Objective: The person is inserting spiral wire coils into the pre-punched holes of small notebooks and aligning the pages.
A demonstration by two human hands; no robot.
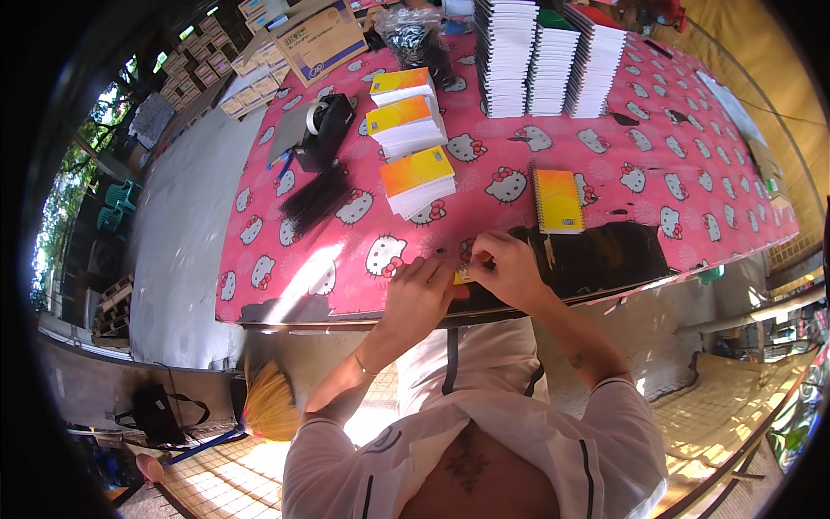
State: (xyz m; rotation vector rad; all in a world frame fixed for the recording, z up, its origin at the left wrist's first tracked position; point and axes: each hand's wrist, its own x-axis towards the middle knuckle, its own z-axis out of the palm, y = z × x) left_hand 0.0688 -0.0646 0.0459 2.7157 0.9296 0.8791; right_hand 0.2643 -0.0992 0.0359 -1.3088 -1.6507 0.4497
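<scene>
At the near edge of the table, my left hand (421, 287) is closed on a small notebook (462, 276), mostly hidden, with only a bit of its yellow-orange cover showing between my hands. My right hand (505, 266) has its fingers curled into a pinch at the notebook's right end; whatever they grip is too small to make out. Beyond my right hand lies a spiral-bound notebook (559, 201) with a yellow-orange cover. Three stacks of similar small notebooks stand farther left, the nearest stack (418, 180) closest to my left hand.
A bundle of thin black coils (316, 199) lies left, near a black tape dispenser (325, 131). Tall stacks of white-paged notebooks (507, 60) stand at the back, beside a plastic bag of dark pieces (415, 43). A pink patterned cloth (484, 221) covers the table; a cardboard box (318, 41) sits back left.
</scene>
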